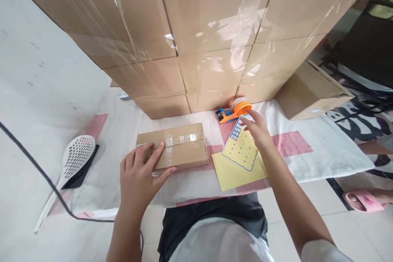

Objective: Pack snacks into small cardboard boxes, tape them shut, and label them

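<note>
Steadying left hand [139,175]: fanned over the left end of the small carton [182,147], fingers on its top face and thumb along its near side; so wide a span probably stops it from sliding on the cloth.
Small carton: flat on the desk [334,147], left of the middle and back from the near edge, its long sides running roughly along that edge, an easy reach for the left hand. Clear tape crosses its top, apparently to hold the flaps down.
Right hand [258,129]: lowered over the top of the printed card [241,151], beside the tape dispenser [236,111]. Its fingers are loosely spread and slightly bent; I cannot tell whether the fingertips pinch the card or touch the dispenser.
Printed card: slanting across the yellow sheet [224,178], its narrow end towards the dispenser.
Yellow sheet: at the near edge of the desk, right of the small carton, perhaps for handy access.
Tape dispenser: lying at the foot of the carton stack [211,24], within the right hand's reach.
Carton stack: along the far edge, faces taped or wrapped, probably so the boxes hold together.
Far right corner: a separate carton [310,90] stands beside the stack.
Left end: a white slotted skimmer [79,151] overlaps a flat black object [81,174], well apart from both hands.
</note>
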Motion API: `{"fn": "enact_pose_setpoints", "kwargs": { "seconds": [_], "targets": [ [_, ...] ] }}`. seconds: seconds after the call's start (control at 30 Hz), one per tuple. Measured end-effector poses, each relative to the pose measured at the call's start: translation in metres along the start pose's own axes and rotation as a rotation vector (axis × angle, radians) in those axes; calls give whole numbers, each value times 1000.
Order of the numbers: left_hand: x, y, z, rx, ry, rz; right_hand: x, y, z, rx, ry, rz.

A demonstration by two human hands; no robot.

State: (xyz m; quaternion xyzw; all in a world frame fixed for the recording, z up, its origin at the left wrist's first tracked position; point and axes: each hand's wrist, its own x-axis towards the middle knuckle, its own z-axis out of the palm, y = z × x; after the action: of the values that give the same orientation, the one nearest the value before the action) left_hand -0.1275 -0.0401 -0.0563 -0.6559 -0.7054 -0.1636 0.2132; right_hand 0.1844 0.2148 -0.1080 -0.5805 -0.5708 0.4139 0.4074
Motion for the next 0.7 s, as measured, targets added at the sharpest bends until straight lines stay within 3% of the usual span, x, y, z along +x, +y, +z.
{"fn": "enact_pose_setpoints", "kwargs": {
  "seconds": [0.1,0.23,0.37,0.53,0.7],
  "targets": [
    [3,8,-1,43,16,3,40,-4,17,-179,-37,-88],
    [12,26,-3,22,18,37,48,-10,40,-202,55,-149],
    [25,42,-5,-56,-48,90,18,-21,37,-131,97,-241],
    [38,55,-8,-64,-128,31,-39,-47,7,-12,173,-427],
    [45,60,-4,-165,-134,14,-74,-51,-13,47,272,-375]
  ]
}}
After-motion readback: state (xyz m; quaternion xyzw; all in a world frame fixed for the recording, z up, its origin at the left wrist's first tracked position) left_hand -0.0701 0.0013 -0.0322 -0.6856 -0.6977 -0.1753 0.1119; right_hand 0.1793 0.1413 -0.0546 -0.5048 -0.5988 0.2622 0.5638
